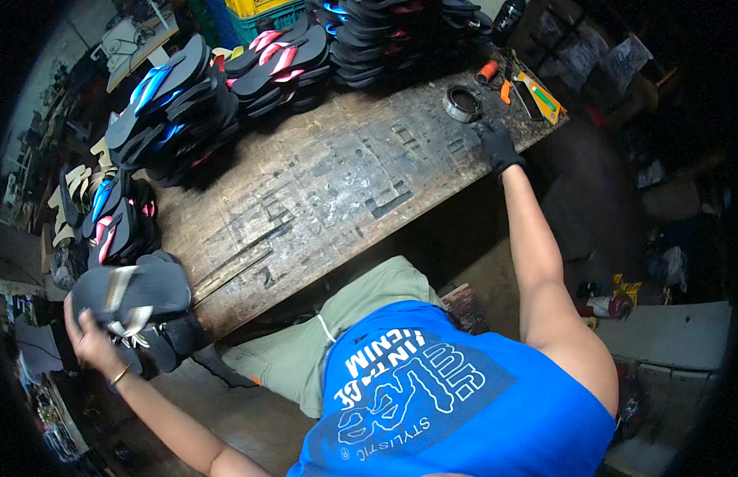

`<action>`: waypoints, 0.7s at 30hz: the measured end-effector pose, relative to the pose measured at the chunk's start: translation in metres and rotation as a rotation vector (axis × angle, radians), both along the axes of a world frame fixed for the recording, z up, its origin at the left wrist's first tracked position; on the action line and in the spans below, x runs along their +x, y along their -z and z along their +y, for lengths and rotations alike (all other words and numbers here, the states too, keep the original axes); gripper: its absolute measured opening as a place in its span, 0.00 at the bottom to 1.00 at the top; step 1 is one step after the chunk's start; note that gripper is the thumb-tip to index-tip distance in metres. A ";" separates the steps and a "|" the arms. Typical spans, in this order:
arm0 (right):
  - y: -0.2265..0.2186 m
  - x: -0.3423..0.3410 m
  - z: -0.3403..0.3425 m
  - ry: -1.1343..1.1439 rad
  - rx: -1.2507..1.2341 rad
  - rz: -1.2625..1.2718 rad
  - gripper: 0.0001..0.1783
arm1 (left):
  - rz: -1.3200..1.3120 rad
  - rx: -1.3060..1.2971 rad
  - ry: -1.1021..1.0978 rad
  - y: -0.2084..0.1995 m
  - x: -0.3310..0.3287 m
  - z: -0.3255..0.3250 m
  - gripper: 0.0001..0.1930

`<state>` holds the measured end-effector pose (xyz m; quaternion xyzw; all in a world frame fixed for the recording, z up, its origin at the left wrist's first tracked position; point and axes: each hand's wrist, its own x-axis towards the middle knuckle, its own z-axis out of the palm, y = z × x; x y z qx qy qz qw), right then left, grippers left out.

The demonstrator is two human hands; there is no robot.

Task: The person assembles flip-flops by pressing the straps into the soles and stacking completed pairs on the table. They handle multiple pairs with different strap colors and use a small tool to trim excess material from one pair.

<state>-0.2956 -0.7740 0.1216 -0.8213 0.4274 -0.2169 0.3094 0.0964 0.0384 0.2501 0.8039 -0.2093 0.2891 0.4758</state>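
My left hand [92, 343], bare with a thin gold bangle at the wrist, grips the edge of a dark flip-flop [158, 288] with a pale strap. This sandal is over a pile of dark flip-flops [178, 340] at the table's left end; whether it touches them I cannot tell. In a black glove, my right hand [497, 145] is at the table's far right edge. Its fingers reach toward a round tin [462, 104] with a dark inside and look stretched out, with nothing visible in them. The dark glove blurs the fingertips.
Tall piles of black flip-flops with blue straps [152, 86] and pink straps [278, 57] line the back of the worn wooden table [329, 167]. An orange spool [487, 72], an orange-handled tool [505, 92] and a yellow-and-green item [546, 99] lie near the right corner.
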 end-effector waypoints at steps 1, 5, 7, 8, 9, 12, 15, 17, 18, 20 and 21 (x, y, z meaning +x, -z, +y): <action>-0.001 -0.001 -0.019 0.014 -0.028 -0.009 0.19 | 0.046 0.025 0.099 0.020 -0.005 -0.043 0.20; -0.011 0.018 -0.074 -0.245 -0.339 -0.247 0.21 | 0.076 0.441 0.067 0.097 -0.024 -0.165 0.14; -0.019 0.024 -0.087 -0.035 -0.138 0.125 0.22 | 0.389 0.044 0.150 0.101 -0.017 -0.194 0.12; -0.019 0.033 -0.093 -0.027 -0.148 0.184 0.22 | 0.346 0.011 0.263 0.104 -0.016 -0.207 0.11; -0.020 0.038 -0.097 -0.010 -0.179 0.237 0.23 | 0.354 -0.035 0.269 0.106 -0.015 -0.220 0.11; -0.014 0.050 -0.112 0.039 -0.242 0.417 0.28 | 0.484 -0.008 0.404 0.134 -0.015 -0.265 0.16; -0.009 0.057 -0.120 -0.231 -0.487 0.432 0.28 | 0.768 -0.024 0.415 0.170 -0.020 -0.287 0.26; -0.008 0.058 -0.101 -0.182 -0.041 0.093 0.25 | 0.658 0.225 0.280 0.185 -0.027 -0.289 0.25; -0.007 0.055 -0.081 -0.182 0.011 -0.072 0.21 | 0.603 0.226 0.233 0.189 -0.033 -0.290 0.25; -0.008 0.054 -0.024 -0.292 0.022 -0.354 0.18 | 0.443 0.353 0.203 0.190 -0.040 -0.295 0.27; 0.002 0.058 0.020 -0.225 0.244 -0.285 0.16 | 0.338 0.489 0.127 0.189 -0.044 -0.301 0.27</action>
